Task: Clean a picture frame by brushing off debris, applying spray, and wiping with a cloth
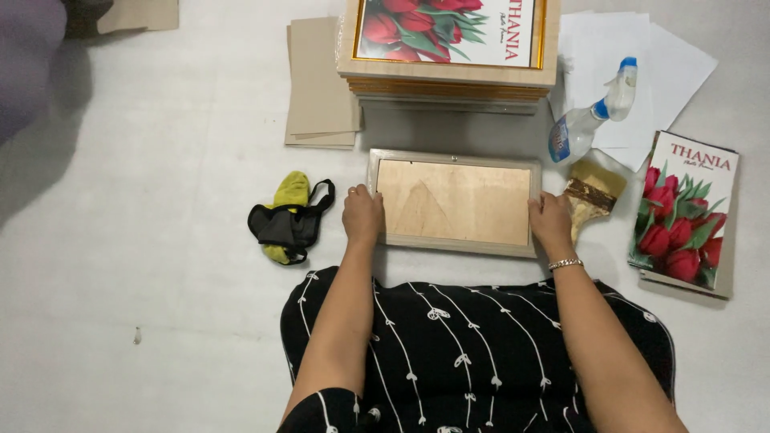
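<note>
From the camera on my head I look down at a pale floor [160, 240], where I sit in a black dress with white line pattern [473, 353]. In front of my knees lies a picture frame [455, 201], face down, so I see its light wooden backing board inside a pale rim. My left hand [362, 214] rests on the left short edge of the frame, fingers curled over the rim and pressing on it. My right hand [550, 221] grips the right short edge in the same way; on this wrist I wear a thin bracelet [565, 263]. Both hands are closed on the frame, one at each end, and the frame lies flat on the floor.

Just behind the frame stands a stack of frames [449, 56]; the top one shows a print with red tulips. Left of the stack lie some grey cardboard sheets [319, 84]. At my left, apart from the frame, is a yellow cloth with a black face mask [289, 220] on it. At my right, touching almost my right hand, lies a wide paint brush [592, 192], and behind it a spray bottle [589, 120] with blue cap lies on white paper sheets [666, 72]. Further right lies one more tulip print [684, 212] on a board.
</note>
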